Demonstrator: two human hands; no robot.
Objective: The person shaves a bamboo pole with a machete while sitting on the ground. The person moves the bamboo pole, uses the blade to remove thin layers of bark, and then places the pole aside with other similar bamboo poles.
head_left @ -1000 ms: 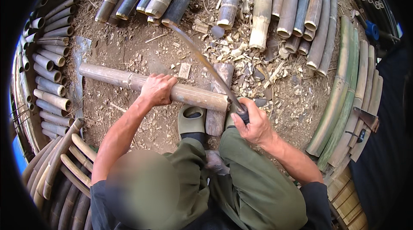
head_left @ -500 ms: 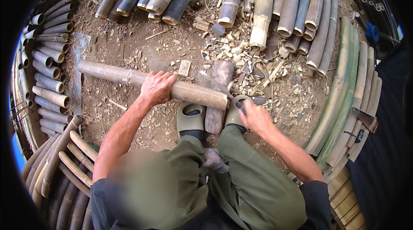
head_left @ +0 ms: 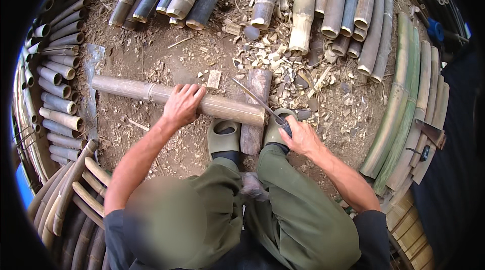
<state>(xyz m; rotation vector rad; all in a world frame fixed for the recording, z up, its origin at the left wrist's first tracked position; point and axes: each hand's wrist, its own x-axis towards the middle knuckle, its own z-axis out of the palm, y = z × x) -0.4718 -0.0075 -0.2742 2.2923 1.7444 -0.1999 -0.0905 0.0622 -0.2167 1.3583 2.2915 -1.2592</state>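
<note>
My left hand (head_left: 184, 104) is closed over a thick brown bamboo pole (head_left: 232, 110), gripping it from above. The pole slopes from the left down to its cut end, which rests across a short wooden log (head_left: 259, 85) between my feet. In my right hand (head_left: 302, 136) is the dark handle of a long-bladed knife (head_left: 251, 94). Its narrow-looking blade points up and left, over the log and just beyond the pole's cut end. From this angle I cannot tell whether blade and pole touch.
Pale wood chips (head_left: 270, 60) litter the dirt around the log. Bamboo pieces (head_left: 336, 4) lie in rows at the far side, and more stacked pieces (head_left: 58, 75) line the left. Long poles (head_left: 391, 113) curve along the right, where a cleaver-like blade (head_left: 429, 132) rests.
The knife, smeared by motion half a second ago, now shows clearly with its blade angled up and left. My left hand and the pole have barely shifted.
</note>
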